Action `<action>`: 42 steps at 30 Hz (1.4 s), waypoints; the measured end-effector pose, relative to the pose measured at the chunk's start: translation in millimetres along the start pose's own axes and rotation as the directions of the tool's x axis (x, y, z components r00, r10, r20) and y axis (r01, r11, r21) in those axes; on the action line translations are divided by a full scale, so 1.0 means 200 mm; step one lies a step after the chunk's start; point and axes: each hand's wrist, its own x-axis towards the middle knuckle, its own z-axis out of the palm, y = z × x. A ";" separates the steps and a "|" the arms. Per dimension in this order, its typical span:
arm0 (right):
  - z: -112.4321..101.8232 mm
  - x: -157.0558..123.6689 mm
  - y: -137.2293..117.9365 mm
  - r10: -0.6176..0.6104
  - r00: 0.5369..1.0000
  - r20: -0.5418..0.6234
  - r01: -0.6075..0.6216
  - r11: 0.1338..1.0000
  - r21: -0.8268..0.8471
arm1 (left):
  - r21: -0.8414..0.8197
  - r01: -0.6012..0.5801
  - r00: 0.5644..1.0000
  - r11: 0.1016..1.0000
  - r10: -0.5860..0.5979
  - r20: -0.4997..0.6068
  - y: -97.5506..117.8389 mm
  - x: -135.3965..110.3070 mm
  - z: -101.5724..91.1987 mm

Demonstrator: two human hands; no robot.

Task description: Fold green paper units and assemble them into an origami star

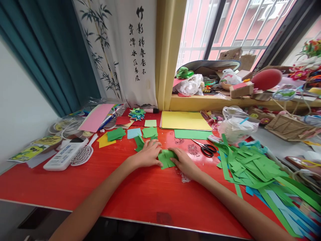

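A small green paper square [166, 158] with crease lines lies in front of me on the red table, between my two hands. My left hand [148, 154] grips its left edge, thumb in front and fingertips at the back. At the opposite edge, my right hand [185, 163] holds the same square between thumb and fingers. Just beyond my left fingers is another piece of green paper [138, 143], partly hidden by the hand. More green squares [149, 132], a light blue square [134, 133] and a pale green square [150, 123] are spread farther back.
Black-handled scissors [208, 150] lie right of my hands, near a heap of green paper strips [253, 164]. Yellow sheets [185, 120] are stacked at the back. A white power strip [65, 154] and a hairbrush [82, 154] lie left. A cluttered windowsill [195, 103] runs behind.
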 end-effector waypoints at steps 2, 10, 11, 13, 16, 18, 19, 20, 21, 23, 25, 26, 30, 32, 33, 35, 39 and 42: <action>-0.02 0.01 0.00 0.096 0.994 -0.059 -0.083 0.978 0.189 | -0.031 0.004 1.000 1.000 -0.003 0.021 0.00 0.00 -0.01; -0.08 0.04 0.06 0.419 0.848 -0.325 -0.115 0.743 0.659 | -0.083 -0.002 1.000 0.997 0.000 -0.023 0.01 0.03 -0.02; -0.08 0.04 0.07 0.450 0.835 -0.316 -0.109 0.700 0.706 | -0.097 0.015 0.999 0.995 -0.019 -0.037 0.01 0.03 -0.03; -0.09 0.04 0.09 0.493 0.826 -0.274 -0.111 0.618 0.778 | -0.118 0.061 0.995 0.991 -0.069 -0.067 -0.01 0.04 -0.05; -0.10 0.04 0.08 0.497 0.835 -0.235 -0.099 0.556 0.825 | -0.073 0.104 0.983 0.992 -0.114 -0.141 -0.02 0.05 -0.05; -0.11 0.04 0.07 0.483 0.847 -0.222 -0.074 0.521 0.850 | 0.007 0.071 0.982 0.997 -0.069 -0.173 -0.01 0.05 -0.03; -0.11 0.04 0.06 0.474 0.853 -0.218 -0.060 0.505 0.861 | 0.054 0.035 0.984 0.998 -0.025 -0.178 0.00 0.05 -0.01; -0.12 0.03 0.05 0.463 0.860 -0.213 -0.051 0.495 0.868 | 0.099 -0.008 0.984 0.995 0.026 -0.177 0.02 0.05 0.01; -0.12 0.03 0.04 0.451 0.869 -0.206 -0.050 0.492 0.869 | 0.141 -0.046 0.981 0.989 0.071 -0.179 0.05 0.05 0.02; -0.12 0.03 0.03 0.418 0.891 -0.175 -0.072 0.512 0.856 | 0.210 -0.087 0.974 0.974 0.127 -0.190 0.11 0.04 0.05; -0.12 0.02 0.01 0.380 0.916 -0.126 -0.112 0.545 0.831 | 0.247 -0.092 0.969 0.965 0.143 -0.201 0.16 0.04 0.07; -0.12 0.02 0.00 0.366 0.924 -0.109 -0.124 0.558 0.820 | 0.253 -0.092 0.969 0.963 0.145 -0.201 0.18 0.04 0.08; -0.12 0.02 -0.02 0.374 0.918 -0.133 -0.102 0.545 0.832 | 0.237 -0.110 0.975 0.965 0.152 -0.164 0.22 0.04 0.10; -0.11 0.03 -0.01 0.406 0.899 -0.162 -0.089 0.534 0.841 | 0.242 -0.117 0.978 0.963 0.153 -0.139 0.22 0.04 0.10; -0.11 0.03 -0.01 0.420 0.891 -0.172 -0.091 0.538 0.838 | 0.249 -0.112 0.979 0.962 0.150 -0.137 0.22 0.04 0.10; -0.10 0.03 0.00 0.433 0.883 -0.179 -0.107 0.559 0.822 | 0.263 -0.077 0.977 0.962 0.126 -0.173 0.22 0.04 0.09; -0.08 0.03 0.00 0.444 0.871 -0.209 -0.128 0.617 0.776 | 0.234 0.025 0.971 0.972 0.031 -0.235 0.20 0.05 0.10; -0.08 0.03 0.00 0.457 0.860 -0.226 -0.144 0.643 0.752 | 0.181 0.077 0.977 0.981 -0.038 -0.207 0.17 0.05 0.11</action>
